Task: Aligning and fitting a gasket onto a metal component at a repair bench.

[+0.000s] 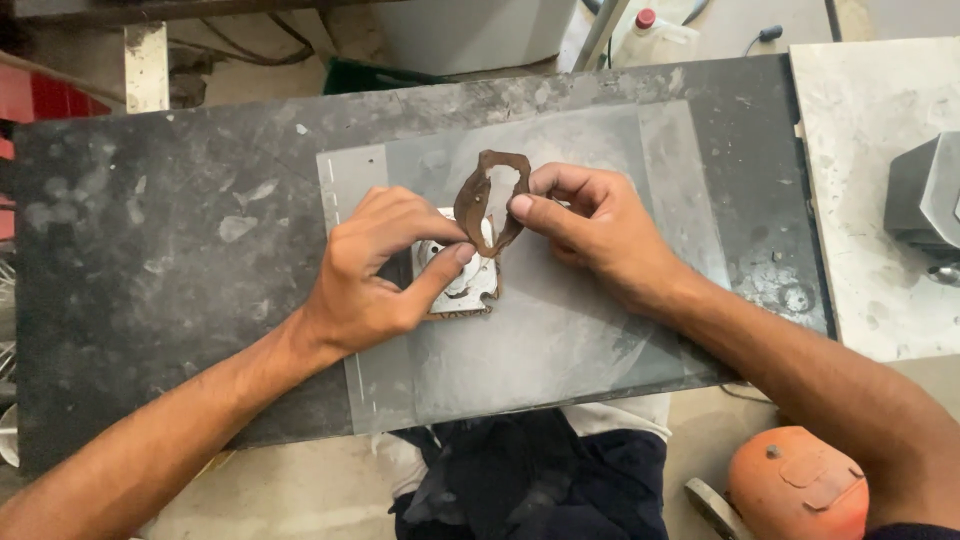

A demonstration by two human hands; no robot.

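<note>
A small silver metal part point(462, 277) lies on a clear plastic sheet point(560, 330) on the dark worktop point(170, 250). A thin brown gasket point(480, 195), torn and bent into a loop, stands up from the part. My left hand point(385, 270) presses on the part with its thumb and pinches the lower end of the gasket. My right hand point(590, 225) grips the gasket's right side between thumb and fingers, lifting it off the part. A bit of brown gasket point(455, 312) still shows at the part's lower edge.
A pale stone slab point(870, 150) adjoins the worktop on the right, with a grey machine point(925, 195) on it. An orange rounded machine body point(795, 485) sits low at the right. A white bottle with a red cap point(650, 30) stands behind the worktop.
</note>
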